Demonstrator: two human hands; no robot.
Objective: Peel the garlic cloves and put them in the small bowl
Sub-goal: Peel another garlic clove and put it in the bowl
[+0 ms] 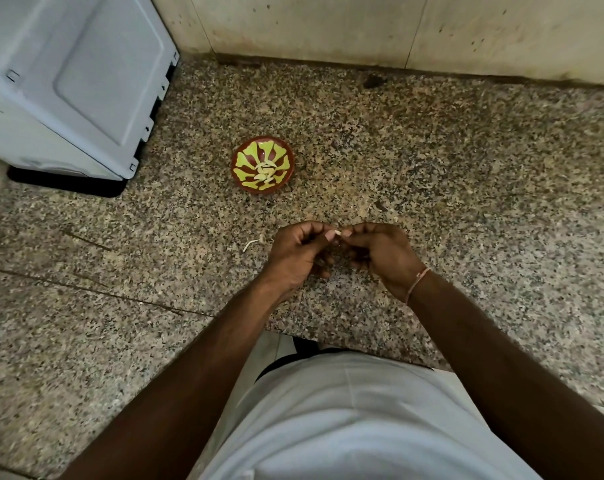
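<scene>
Standing close in a white shirt (345,427) at the speckled counter (466,202). Pinching one garlic clove (337,233) between left hand (298,254) and right hand (380,252), fingertips curled tight on it. Working best by nicking the skin with a nail, then stripping lengthwise. Already holding peeled cloves: the small bowl (242,168), just beyond. Lying beside the left hand: loose peel (253,242).

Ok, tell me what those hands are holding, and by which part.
A small pale garlic clove, pinched at its two ends between the fingertips of the left hand and right hand.
</scene>
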